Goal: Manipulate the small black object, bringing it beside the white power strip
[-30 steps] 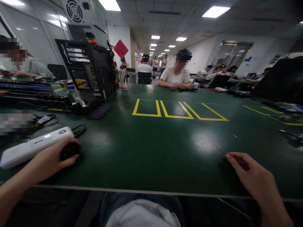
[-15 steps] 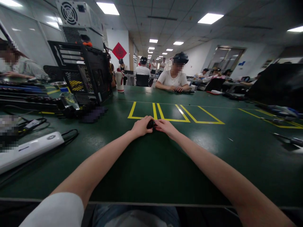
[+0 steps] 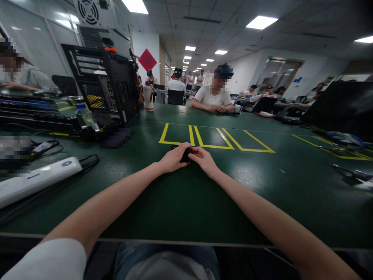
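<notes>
Between my two hands is a small black object (image 3: 185,155), just in front of the yellow tape outlines (image 3: 211,146) on the green table (image 3: 186,202). My left hand (image 3: 175,157) is wrapped round its left side, with part of the dark shape showing behind the fingers. On the right, my right hand (image 3: 203,158) pinches its edge between thumb and fingers. The object's exact form is too small and dark to tell.
An open black computer case (image 3: 116,87) stands at the left, near a paper cup (image 3: 148,99). A white power strip (image 3: 40,181) with cables lies front left. Tools (image 3: 354,173) are at the right. A person (image 3: 214,93) sits across the table.
My left hand has flattened a little over the black object, and more of the object shows between the hands. My right hand's thumb and fingers have shifted against it. The view has tilted slightly.
</notes>
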### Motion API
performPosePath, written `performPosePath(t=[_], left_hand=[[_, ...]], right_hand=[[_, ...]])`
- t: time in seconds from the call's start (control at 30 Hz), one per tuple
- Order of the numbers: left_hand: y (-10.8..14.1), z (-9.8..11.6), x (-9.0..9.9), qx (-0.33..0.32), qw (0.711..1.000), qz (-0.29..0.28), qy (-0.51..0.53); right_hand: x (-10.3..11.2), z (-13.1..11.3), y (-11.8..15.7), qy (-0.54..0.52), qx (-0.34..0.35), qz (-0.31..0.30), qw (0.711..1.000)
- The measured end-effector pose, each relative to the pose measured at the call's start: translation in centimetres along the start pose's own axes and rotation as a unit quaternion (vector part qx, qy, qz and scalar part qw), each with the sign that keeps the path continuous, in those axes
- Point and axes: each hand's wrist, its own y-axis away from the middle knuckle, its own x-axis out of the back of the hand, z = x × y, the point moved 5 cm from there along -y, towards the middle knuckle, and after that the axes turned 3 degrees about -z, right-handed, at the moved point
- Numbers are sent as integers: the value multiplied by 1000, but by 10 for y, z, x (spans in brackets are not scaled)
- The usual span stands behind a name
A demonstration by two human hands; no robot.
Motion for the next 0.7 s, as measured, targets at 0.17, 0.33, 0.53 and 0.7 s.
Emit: performPosePath(t=[0.17,0.33,0.53,0.7], left_hand=[[-5,-7,0,14,1000,-20,-10],[-8,-10,2,37,996,7,-85],[-8,-8,-2,1,999,6,-41],[-8,-8,-2,-2,999,10,-48]], right_hand=[[-1,1,0,0,-7,-4,1000],[-1,3,-2,10,14,-6,1000],[-3,-1,0,1,10,-8,1000],[-1,-1,-2,8,1,24,1000]])
